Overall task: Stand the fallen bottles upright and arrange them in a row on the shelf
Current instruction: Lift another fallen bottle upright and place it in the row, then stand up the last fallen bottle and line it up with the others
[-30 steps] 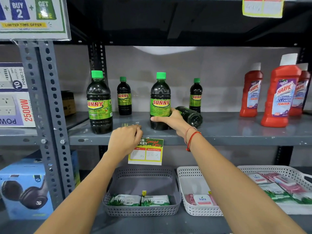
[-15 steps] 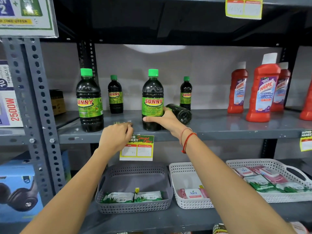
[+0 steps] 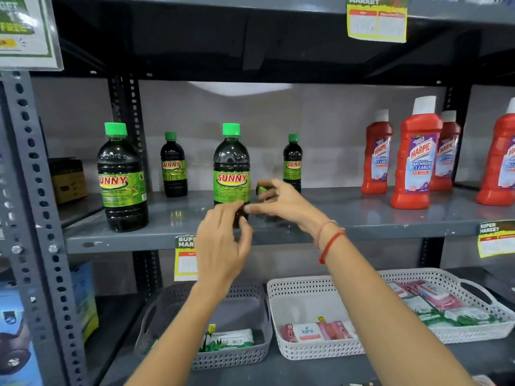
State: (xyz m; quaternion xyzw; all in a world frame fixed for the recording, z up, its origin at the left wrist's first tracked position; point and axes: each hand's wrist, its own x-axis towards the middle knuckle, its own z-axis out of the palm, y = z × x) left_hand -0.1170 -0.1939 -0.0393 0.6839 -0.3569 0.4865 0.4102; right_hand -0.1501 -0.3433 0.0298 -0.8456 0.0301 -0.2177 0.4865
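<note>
Both hands have come together at the front of the grey metal shelf [image 3: 362, 215]: the left hand [image 3: 223, 246], which rested as a fist on the shelf lip, is now raised with its fingers loosely curled and slightly apart just below the right hand [image 3: 281, 201]. That right hand, with red thread bands at the wrist, has its fingers curled around a small dark bottle with a green cap [image 3: 263, 190], of which only the cap and a sliver of dark body show; whether it lies flat or tilts cannot be told. Touching or just left of it stands a large dark bottle with a green cap and green SUNNY label [image 3: 231, 171], upright. Another large dark SUNNY bottle [image 3: 122, 176] stands well to the left near the shelf's front edge. Farther back, two small dark SUNNY bottles [image 3: 173, 165] [image 3: 292, 162] stand upright near the wall. Off to the right, red Harpic cleaner bottles with white caps [image 3: 418, 157] are grouped upright.
</note>
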